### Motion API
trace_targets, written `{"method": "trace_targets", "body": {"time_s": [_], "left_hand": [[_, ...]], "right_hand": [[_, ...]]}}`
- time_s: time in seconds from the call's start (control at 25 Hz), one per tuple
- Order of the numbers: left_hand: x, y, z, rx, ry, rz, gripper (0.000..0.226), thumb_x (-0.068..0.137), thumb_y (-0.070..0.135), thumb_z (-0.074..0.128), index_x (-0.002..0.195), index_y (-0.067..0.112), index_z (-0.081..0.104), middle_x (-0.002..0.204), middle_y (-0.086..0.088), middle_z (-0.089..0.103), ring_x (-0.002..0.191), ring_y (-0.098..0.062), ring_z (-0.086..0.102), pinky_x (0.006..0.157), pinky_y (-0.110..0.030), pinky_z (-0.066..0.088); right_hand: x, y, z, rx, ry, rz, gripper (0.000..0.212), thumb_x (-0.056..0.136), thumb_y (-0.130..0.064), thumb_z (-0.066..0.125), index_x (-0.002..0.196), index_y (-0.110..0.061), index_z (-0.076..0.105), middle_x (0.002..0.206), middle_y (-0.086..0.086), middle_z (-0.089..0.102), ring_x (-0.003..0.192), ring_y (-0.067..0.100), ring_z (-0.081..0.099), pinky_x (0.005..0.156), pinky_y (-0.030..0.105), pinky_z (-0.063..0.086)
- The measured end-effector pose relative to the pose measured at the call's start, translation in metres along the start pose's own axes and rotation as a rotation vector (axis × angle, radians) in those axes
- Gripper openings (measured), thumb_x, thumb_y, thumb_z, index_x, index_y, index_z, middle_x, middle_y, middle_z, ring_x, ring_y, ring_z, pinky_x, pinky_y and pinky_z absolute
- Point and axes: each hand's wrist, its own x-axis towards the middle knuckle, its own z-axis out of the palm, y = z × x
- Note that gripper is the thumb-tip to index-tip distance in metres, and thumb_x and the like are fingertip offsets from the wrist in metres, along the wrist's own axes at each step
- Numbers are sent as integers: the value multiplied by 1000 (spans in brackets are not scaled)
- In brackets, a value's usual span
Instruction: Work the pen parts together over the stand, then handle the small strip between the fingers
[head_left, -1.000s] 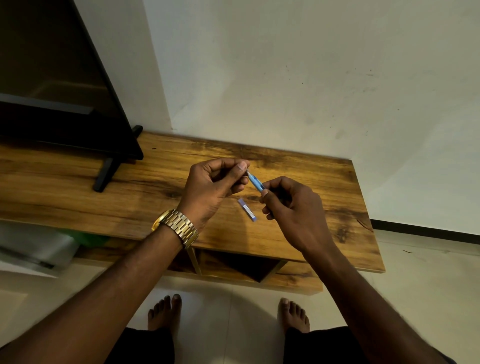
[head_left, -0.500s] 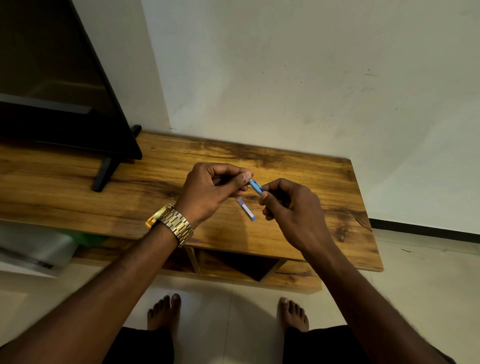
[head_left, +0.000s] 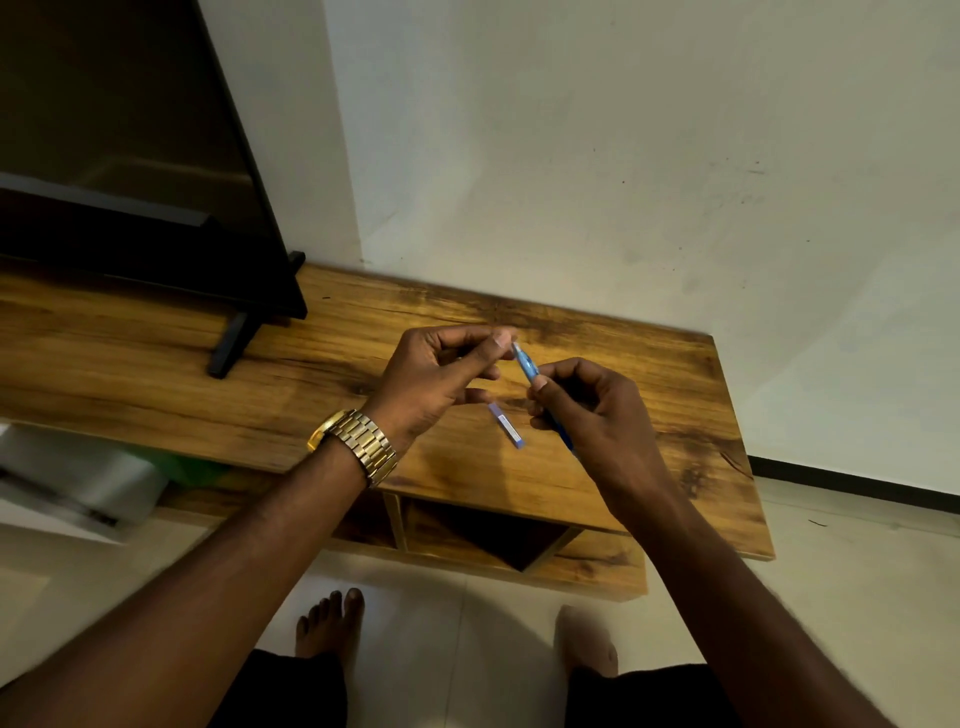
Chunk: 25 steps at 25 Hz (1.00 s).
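I see a slim blue pen (head_left: 525, 364) held tilted above a wooden TV stand (head_left: 649, 415). My right hand (head_left: 592, 415) grips its barrel with curled fingers and thumb. My left hand (head_left: 441, 374), a gold watch (head_left: 358, 441) at its wrist, pinches the pen's upper tip between thumb and forefinger. Just below both hands, a small pale-purple case (head_left: 506, 425) lies flat on the stand. Farther left, a dark television (head_left: 130, 182) stands on the same top, against a white wall (head_left: 623, 156).
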Motion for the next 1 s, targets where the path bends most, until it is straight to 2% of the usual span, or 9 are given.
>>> {"method": "trace_targets", "body": {"time_s": [0.04,0.12,0.2,0.28,0.44,0.56,0.72,0.88,1.0], "left_hand": [[0,1,-4,75,47,3,30,99,37,72,122,21,80,110,1,83,95,-12,78,72,-28,64],[5,-9,-20,482,156,70,23,99,39,73,113,24,81,100,8,83,87,-10,79,71,-25,63],[9,-25,-38,979,174,84,11,93,30,80,103,25,82,93,9,81,86,-11,78,76,-29,62],[8,-40,-47,1181,132,-4,13,89,25,82,102,26,82,95,5,82,94,-16,78,84,-32,62],[4,-53,-43,1256,82,-60,17,91,25,80,108,22,81,105,3,81,102,-15,74,84,-25,54],[4,-56,-42,1234,103,-94,17,85,29,87,101,23,82,99,4,80,94,-15,75,84,-34,62],[3,-56,-38,1288,98,-92,19,87,31,86,104,25,82,102,3,79,98,-15,74,86,-38,63],[5,-59,-39,1311,118,-94,16,91,33,82,106,27,83,104,4,79,100,-16,75,85,-38,64],[7,-58,-37,1374,114,-91,12,93,32,79,104,27,83,106,1,80,103,-20,75,86,-39,63]], "right_hand": [[6,5,-2,-61,48,15,11,103,-25,73,108,-18,80,91,-1,81,83,12,78,76,26,64],[18,18,-8,-238,158,48,10,100,-31,76,102,-24,83,86,-5,80,80,13,75,72,31,62],[27,33,-10,-389,242,86,11,97,-31,80,99,-22,86,83,-6,79,76,9,73,71,33,59],[32,48,-9,-455,275,134,12,95,-27,82,100,-16,85,81,-7,77,74,1,70,69,26,60],[40,72,-6,-556,262,182,16,93,-26,85,101,-12,84,80,-4,77,72,6,73,63,18,54],[44,78,-5,-517,277,198,17,93,-24,84,103,-10,84,82,-1,77,72,9,74,65,19,56],[41,78,-2,-560,322,151,19,94,-27,82,101,-10,83,83,-3,76,69,0,65,59,11,42],[42,49,3,-590,455,-37,21,100,-32,75,98,-13,82,78,-8,72,70,3,65,67,19,49],[38,40,17,-681,329,-195,18,98,-29,74,101,-15,84,84,-2,79,76,13,73,72,33,58]]}}
